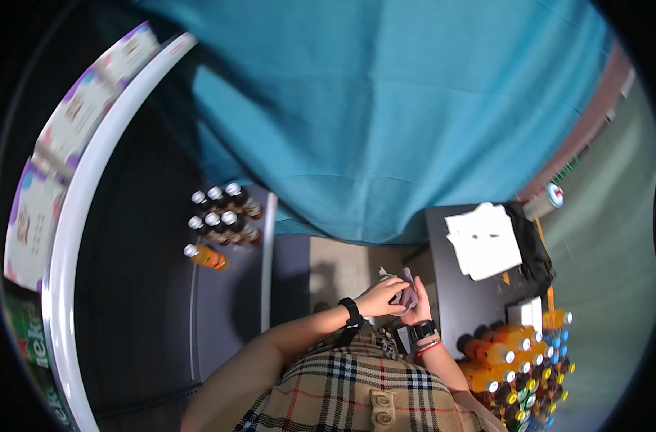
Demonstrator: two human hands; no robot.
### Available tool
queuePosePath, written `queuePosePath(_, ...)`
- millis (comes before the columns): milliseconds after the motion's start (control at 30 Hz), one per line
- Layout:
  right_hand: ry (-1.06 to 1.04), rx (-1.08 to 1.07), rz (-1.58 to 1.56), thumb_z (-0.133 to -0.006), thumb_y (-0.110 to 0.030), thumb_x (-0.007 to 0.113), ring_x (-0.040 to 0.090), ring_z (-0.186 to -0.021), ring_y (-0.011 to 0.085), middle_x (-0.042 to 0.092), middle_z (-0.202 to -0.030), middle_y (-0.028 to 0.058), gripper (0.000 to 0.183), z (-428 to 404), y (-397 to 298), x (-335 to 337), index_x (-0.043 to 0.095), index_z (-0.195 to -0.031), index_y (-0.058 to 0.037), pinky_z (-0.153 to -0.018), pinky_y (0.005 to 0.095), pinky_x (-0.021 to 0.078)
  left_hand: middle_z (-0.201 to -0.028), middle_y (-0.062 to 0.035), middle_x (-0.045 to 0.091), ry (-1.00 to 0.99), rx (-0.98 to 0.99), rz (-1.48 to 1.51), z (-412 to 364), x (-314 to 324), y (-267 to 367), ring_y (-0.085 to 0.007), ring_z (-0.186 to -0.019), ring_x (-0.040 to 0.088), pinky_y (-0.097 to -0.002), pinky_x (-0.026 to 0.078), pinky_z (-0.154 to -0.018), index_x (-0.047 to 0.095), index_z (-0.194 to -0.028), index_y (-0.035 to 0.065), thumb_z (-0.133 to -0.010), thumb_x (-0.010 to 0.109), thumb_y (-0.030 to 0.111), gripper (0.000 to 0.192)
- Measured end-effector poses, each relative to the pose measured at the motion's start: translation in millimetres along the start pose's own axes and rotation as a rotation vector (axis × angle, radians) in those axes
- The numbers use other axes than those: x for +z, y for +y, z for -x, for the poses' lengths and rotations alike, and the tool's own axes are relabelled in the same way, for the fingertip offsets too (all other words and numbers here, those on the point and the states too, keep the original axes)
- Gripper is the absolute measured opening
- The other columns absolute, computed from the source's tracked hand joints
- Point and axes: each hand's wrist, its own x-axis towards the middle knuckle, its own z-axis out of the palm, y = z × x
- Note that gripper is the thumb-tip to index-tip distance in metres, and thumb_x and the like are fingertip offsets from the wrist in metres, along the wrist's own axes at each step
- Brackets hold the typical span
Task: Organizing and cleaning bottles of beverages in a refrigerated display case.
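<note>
A crumpled greyish-purple cloth (406, 298) is bunched between my two hands in front of my waist. My left hand (383, 298) reaches in from the left, its fingers pressed on the cloth. Below and to the right of it, my right hand (421, 306) cradles the cloth, palm up, with the thumb side raised. Black bands circle both wrists. On a dark grey shelf to the left stand several dark bottles with white caps (220, 213) and one orange drink bottle (208, 257).
A dark table (441, 259) at right holds white papers (484, 242), a black bag (530, 248) and many orange and dark bottles (501, 356). A can (544, 202) is near its back corner. A teal curtain (382, 119) hangs ahead; a white-edged shelf (82, 189) with boxes curves along the left.
</note>
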Motion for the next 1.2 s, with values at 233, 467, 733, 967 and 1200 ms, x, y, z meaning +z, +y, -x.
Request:
queuePosePath(233,-0.212,0.421,0.185,-0.076,-0.011,0.046,0.052,-0.092,0.0226,0.054,-0.099,0.0093,0.031,-89,96,88,0.045,-0.106,-0.0038,-0.081,0.0345,0.0413,-0.118,-0.0153,0.042,0.18,-0.216,-0.256,106,-121,-16,-0.0313,-0.118,0.029,-0.0397,0.023,-0.095,0.04,-0.117,0.005,-0.069,0.06,0.021,0.055)
queuePosePath(467,-0.413,0.716,0.473,-0.079,-0.015,0.051,0.057,-0.076,0.0167,0.057,-0.085,0.005,0.025,-143,191,163,0.048,-0.102,-0.0066,-0.068,0.0298,0.0472,-0.115,-0.0192,0.043,0.475,-0.431,-0.272,193,-183,-33,-0.0316,-0.11,0.035,-0.04,0.025,-0.091,0.026,-0.124,0.0011,-0.07,0.055,0.013,0.064)
queuePosePath(733,-0.377,0.91,0.624,-0.08,-0.007,0.037,0.055,-0.072,0.017,0.056,-0.08,0.0064,0.019,-198,256,212,0.048,-0.095,-0.0064,-0.063,0.0287,0.0469,-0.108,-0.0179,0.048,0.786,-0.509,-0.291,237,-216,-66,-0.0315,-0.103,0.045,-0.0364,0.035,-0.086,0.034,-0.119,0.0015,-0.068,0.055,0.002,0.055)
queuePosePath(967,-0.641,0.578,0.812,-0.084,-0.02,0.037,0.051,-0.067,0.0089,0.053,-0.083,0.0006,0.034,-240,300,267,0.042,-0.115,-0.0082,-0.055,0.022,0.0421,-0.103,-0.0144,0.05,0.965,-0.892,-0.177,287,-218,-120,-0.0297,-0.094,0.05,-0.0354,0.038,-0.083,0.044,-0.108,0.0014,-0.07,0.057,0.009,0.04)
queuePosePath(1200,-1.22,0.148,1.442,-0.083,-0.03,0.043,0.048,-0.092,0.0169,0.048,-0.102,0.0072,0.037,-261,350,335,0.044,-0.113,-0.0085,-0.076,0.0281,0.0409,-0.102,-0.0095,0.051,1.421,-0.859,-0.344,325,-256,-210,-0.0184,-0.095,0.05,-0.0292,0.042,-0.076,0.042,-0.11,0.0006,-0.071,0.062,0.016,0.046)
